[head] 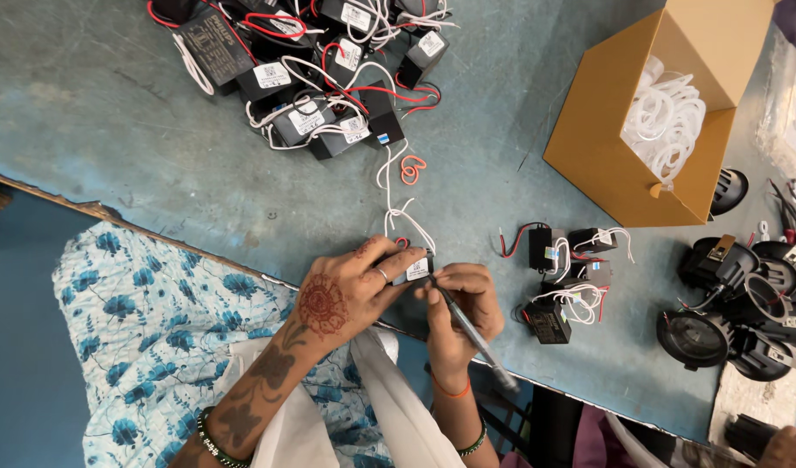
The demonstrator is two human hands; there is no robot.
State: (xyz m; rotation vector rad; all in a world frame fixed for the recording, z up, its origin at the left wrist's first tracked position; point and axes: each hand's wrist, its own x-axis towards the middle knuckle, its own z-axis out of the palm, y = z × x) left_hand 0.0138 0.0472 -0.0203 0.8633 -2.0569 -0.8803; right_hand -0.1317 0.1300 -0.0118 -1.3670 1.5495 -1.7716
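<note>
The cardboard box (pixel 627 130) at the far right lies open, white tube coils (pixel 666 121) inside. At the table's (pixel 138 147) near edge, the left hand (pixel 350 286) has its grip clamped on a small black driver unit (pixel 413 269); the right hand (pixel 459 312) pinches a pen (pixel 476 338) against its label. Bare table spreads left of the far pile of drivers (pixel 320 61).
</note>
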